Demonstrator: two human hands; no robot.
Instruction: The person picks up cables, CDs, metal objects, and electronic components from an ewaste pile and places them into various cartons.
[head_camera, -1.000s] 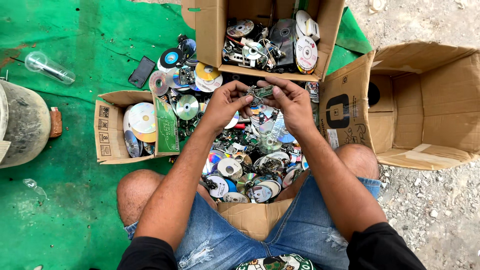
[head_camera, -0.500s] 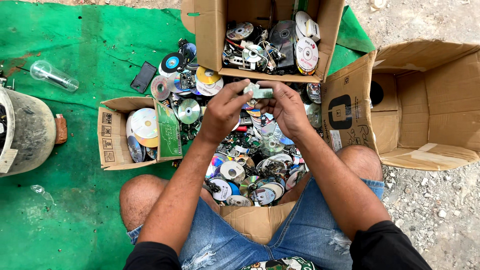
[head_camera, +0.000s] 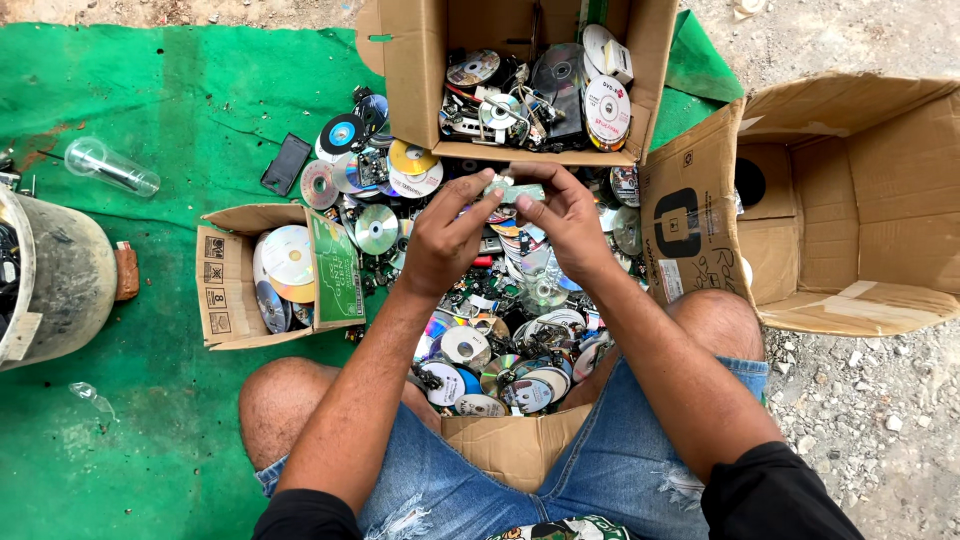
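Observation:
My left hand (head_camera: 445, 235) and my right hand (head_camera: 560, 215) meet above a heap of discs (head_camera: 500, 340), both pinching one small greenish circuit-board piece (head_camera: 512, 190) between their fingertips. The piece hangs just in front of the near rim of a cardboard box (head_camera: 420, 70) that holds discs and grey electronic parts. The disc heap lies in a flattened box between my knees and spreads onto the green mat (head_camera: 180, 110).
A small box (head_camera: 225, 290) with discs and a green board lies at the left. A large empty cardboard box (head_camera: 860, 200) lies on its side at the right, on gravel. A clear plastic cup (head_camera: 108, 166), a dark phone-like slab (head_camera: 287, 163) and a grey bucket (head_camera: 50, 280) sit at the left.
Both hands have lifted from the disc heap toward the far box, holding the small board piece between them.

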